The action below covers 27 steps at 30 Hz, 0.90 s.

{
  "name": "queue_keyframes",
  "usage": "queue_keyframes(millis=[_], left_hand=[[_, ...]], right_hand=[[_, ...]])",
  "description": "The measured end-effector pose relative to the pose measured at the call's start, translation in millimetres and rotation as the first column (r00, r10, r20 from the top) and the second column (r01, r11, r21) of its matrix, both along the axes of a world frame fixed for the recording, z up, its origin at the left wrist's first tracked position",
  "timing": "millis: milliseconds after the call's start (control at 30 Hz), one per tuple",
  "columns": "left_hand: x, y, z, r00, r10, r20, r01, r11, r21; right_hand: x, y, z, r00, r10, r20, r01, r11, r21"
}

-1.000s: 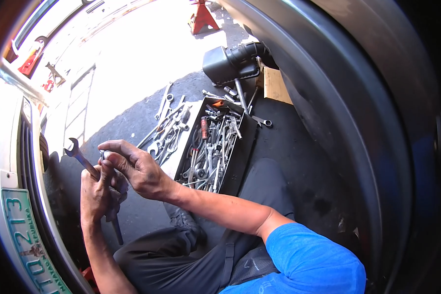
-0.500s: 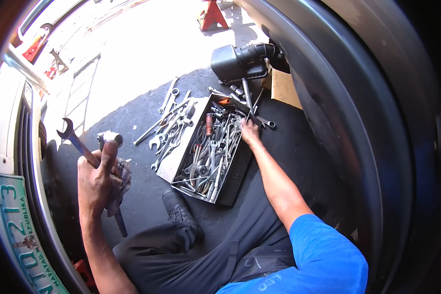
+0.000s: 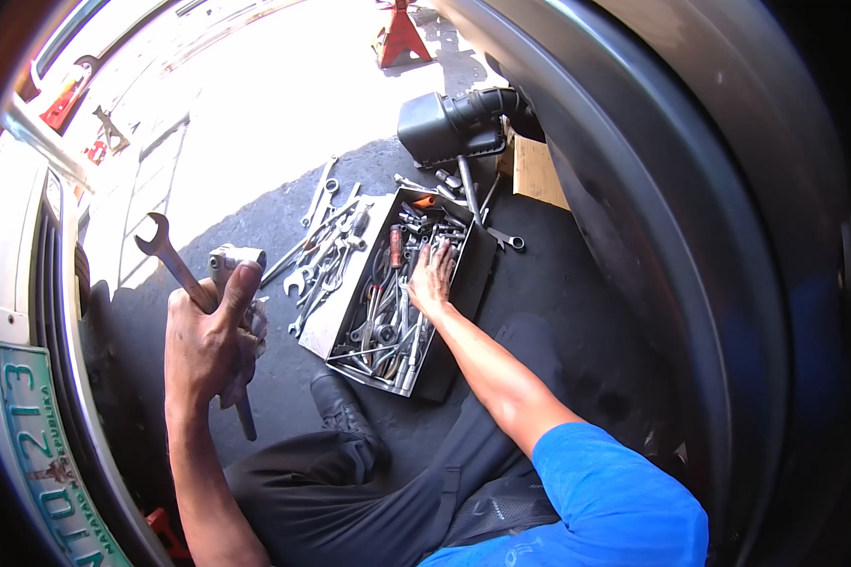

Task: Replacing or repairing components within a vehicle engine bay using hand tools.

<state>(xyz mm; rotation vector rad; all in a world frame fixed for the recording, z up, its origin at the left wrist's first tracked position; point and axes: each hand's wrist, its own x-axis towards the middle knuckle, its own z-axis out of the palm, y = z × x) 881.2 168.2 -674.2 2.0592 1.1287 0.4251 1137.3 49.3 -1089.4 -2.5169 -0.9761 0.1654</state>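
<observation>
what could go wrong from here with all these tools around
1. The left hand holds an open-ended wrench and another metal tool together, so one might slip from the shared grip.
2. The right hand is bare and down among the jumbled tools in the toolbox, so fingers could get scraped or pinched.
3. Loose wrenches lie outside the box, so one might be knocked or trodden on.

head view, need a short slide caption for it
Left hand gripping an open-ended wrench, right hand at a crowded toolbox.
</observation>
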Motion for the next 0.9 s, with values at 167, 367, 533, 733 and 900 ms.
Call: queue_keyframes(millis=[167,367,533,733,900], left_hand=[[0,0,-2,1.000,0.013,0.029,-0.013,1.000,-0.026],[-20,3,5,0.996,0.083,0.023,-0.084,0.996,0.007],[11,-1,9,0.986,-0.029,0.162,0.040,0.997,-0.064],[-17,5,9,0.995,0.095,0.020,-0.093,0.992,-0.090],[-11,5,2,0.996,0.062,0.060,-0.057,0.996,-0.075]], right_hand=[[-4,44,9,0.673,-0.551,-0.493,0.588,0.803,-0.095],[-13,67,8,0.550,-0.575,-0.605,0.571,0.788,-0.230],[160,-32,-70,0.544,-0.282,-0.790,0.714,0.650,0.259],[115,9,30,0.181,0.201,-0.963,0.715,0.646,0.269],[127,-16,110,0.305,0.349,-0.886,0.670,0.583,0.460]])
